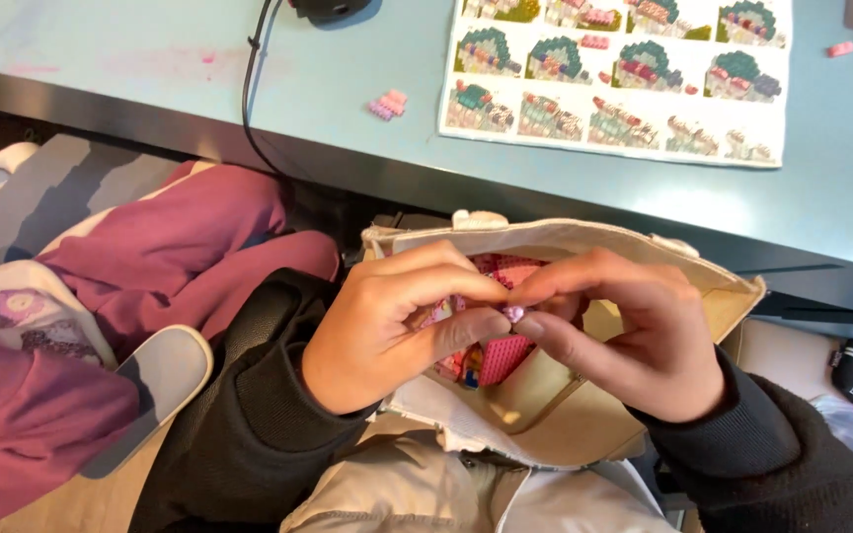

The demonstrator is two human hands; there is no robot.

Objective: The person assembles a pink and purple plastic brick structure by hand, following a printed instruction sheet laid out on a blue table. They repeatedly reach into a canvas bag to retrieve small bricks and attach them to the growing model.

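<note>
Tiny pink brick (512, 313) pinched between left hand (387, 321) and right hand (624, 331) fingertips, dead center between both, just above pink build (501, 350) in the cream bag (584, 395).

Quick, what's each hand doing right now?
Left hand: closed, fingertips pinching a small pale brick piece.
Right hand: closed, pinching the same piece over the pink brick build.

both hands, left hand (387, 326) and right hand (634, 336), pinch a tiny lilac brick (512, 313) over an open cream bag (565, 395) holding a pink baseplate (501, 355).
</note>
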